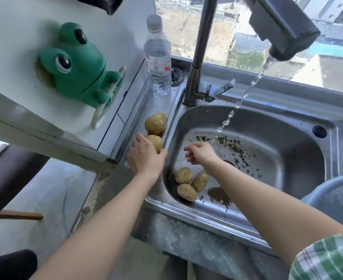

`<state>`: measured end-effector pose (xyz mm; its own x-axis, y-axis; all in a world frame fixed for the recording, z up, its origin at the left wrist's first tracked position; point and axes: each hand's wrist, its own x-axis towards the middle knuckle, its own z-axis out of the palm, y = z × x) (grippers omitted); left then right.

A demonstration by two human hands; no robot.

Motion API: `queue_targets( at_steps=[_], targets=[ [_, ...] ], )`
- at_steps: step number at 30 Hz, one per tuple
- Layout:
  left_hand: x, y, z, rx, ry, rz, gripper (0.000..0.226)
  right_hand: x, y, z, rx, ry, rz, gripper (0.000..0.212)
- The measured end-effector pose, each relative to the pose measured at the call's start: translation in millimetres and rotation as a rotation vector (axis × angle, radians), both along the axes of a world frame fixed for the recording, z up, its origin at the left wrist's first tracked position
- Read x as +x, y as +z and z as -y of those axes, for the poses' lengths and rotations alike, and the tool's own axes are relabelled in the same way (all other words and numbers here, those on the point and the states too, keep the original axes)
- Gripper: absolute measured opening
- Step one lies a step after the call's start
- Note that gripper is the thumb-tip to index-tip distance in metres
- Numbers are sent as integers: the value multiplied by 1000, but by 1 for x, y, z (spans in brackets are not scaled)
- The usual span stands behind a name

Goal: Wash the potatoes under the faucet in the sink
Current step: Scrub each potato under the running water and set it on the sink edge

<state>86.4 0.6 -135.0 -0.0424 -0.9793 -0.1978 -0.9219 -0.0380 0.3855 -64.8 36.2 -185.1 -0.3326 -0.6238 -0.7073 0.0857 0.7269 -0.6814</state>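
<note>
Two potatoes lie on the sink's left ledge: one [156,123] lies free, the nearer one [156,142] is gripped by my left hand [145,156]. Three more potatoes [187,192] lie together in the near left corner of the steel sink [300,142]. My right hand [200,153] hovers over the basin with loosely curled fingers and holds nothing. Water [247,93] streams from the dark faucet head [281,29] into the basin, right of my right hand. Dirt bits dot the sink bottom.
A clear plastic bottle [158,57] stands on the ledge behind the potatoes. A green frog toy [75,63] hangs on the white wall at left. The faucet lever [219,90] points right. A grey-blue basin [336,190] sits at the sink's right edge.
</note>
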Motion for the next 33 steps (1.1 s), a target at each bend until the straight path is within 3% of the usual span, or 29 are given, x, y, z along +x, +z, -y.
queue_targets(
  at_steps=[6,9,11,15,19,22,26,30,33],
  targets=[
    [-11,2,-11,-165,-79,165,58,-11,-9,-8,26,-86,15,29],
    [-22,-3,-17,-392,-213,78,44,-20,-16,-15,52,-76,3,27],
    [-33,-7,-19,-418,-370,-38,32,-28,-24,-21,75,14,-55,25],
    [-55,-24,-22,-91,-488,-241,13,-39,-49,-41,129,508,-347,28],
    [-66,-47,-23,98,-456,-111,22,-34,-77,-55,151,934,-460,43],
    [-71,-62,-25,154,-443,-62,27,-27,-98,-62,123,1136,-714,49],
    [-76,-78,-28,230,-445,-66,25,-21,-117,-71,156,1133,-803,71],
    [-77,-83,-25,253,-443,-32,26,-26,-122,-77,145,963,-730,47],
    [-78,-84,-23,313,-448,-38,26,-37,-114,-77,166,883,-626,45]
  ],
)
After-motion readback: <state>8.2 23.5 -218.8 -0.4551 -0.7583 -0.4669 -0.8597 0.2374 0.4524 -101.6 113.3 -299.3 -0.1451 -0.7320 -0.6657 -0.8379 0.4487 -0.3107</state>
